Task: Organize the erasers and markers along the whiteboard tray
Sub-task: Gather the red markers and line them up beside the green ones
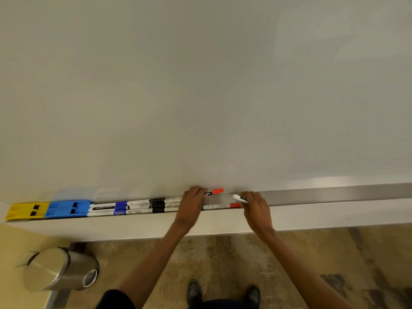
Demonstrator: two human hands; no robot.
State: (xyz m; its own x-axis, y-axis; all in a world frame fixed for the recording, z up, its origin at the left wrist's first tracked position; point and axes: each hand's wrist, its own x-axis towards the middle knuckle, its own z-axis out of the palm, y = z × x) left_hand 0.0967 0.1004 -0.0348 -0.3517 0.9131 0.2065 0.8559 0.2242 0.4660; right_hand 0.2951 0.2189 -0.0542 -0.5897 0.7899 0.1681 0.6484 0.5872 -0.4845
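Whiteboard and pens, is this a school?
Maybe a classroom or an office meeting room; I can't tell which. A big whiteboard fills the wall, its tray holds markers and erasers, and a metal bin stands below.

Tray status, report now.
Left hand shut on red marker. Right hand shut on white marker. Erasers and markers lined up at tray left. Nothing in the way.

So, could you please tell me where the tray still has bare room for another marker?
The tray is bare from the right hand to the picture's right edge. Left of the left hand it is crowded: rows of markers, then the blue eraser and yellow eraser.
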